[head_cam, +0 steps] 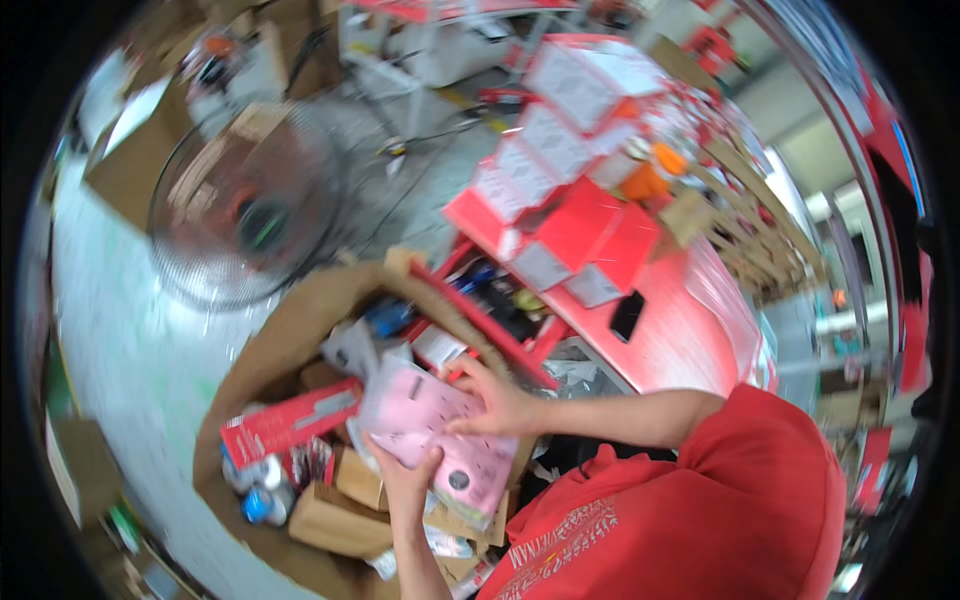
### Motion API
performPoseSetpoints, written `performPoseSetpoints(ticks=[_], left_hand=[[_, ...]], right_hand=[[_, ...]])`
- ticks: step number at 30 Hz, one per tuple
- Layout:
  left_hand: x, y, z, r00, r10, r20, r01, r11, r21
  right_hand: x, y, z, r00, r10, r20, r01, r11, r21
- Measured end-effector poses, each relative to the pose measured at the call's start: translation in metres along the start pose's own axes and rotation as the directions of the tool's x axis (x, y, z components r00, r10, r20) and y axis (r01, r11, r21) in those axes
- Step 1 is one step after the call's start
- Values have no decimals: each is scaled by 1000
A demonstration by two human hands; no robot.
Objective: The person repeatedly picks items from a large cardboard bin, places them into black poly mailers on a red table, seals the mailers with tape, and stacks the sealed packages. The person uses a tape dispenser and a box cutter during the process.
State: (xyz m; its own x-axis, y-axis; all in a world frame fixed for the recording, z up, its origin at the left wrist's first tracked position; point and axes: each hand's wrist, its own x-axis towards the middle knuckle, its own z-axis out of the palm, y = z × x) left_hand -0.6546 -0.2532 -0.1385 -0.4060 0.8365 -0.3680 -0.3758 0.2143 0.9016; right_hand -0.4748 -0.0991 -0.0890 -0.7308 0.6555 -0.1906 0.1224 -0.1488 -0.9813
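Note:
My left hand [405, 469] and my right hand [491, 401] both grip a pink patterned pouch in clear plastic [450, 427], one at its lower left side, the other at its upper right. The pouch is above a large open cardboard bin [247, 360] full of mixed goods. Just left of the pouch lies a long red box [292, 421]. Below that are small brown cartons [341, 517] and a bottle with a blue cap [259, 506]. A white pouch [352, 349] shows beyond the pink one.
A red-topped table [675, 330] bears red and white boxes [592, 232] and a black phone [627, 316]. Its open drawer [487, 322] juts beside the bin and holds small items. A caged floor fan [247, 210] stands at the far left. Cables cross the floor beyond.

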Motion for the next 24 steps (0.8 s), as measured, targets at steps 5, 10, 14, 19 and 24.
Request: performPoseSetpoints(ticks=[5,10,14,19,24], left_hand=[[-9,-26,142,857,-182,482,102,977,186],[-58,-58,348,374,-86,923,-117,983,139],[-119,-112,518,113,-390,914,-21,919,395],[-90,-164,636,202,50,978,-936,304,178],[-287,203,844,-424,818,389,-816,-158,-556]], right_hand=[[-196,48,-114,829,360,-428,-375,925,52],[-377,-82,-282,676,-335,-656,-429,545,-720],[-529,-307,-416,166,-964,-207,-708,30,-706],[-604,-473,-574,210,-960,183,-860,-271,-433],[-726,-478,-629,621,-722,-307,-782,-538,-316]])
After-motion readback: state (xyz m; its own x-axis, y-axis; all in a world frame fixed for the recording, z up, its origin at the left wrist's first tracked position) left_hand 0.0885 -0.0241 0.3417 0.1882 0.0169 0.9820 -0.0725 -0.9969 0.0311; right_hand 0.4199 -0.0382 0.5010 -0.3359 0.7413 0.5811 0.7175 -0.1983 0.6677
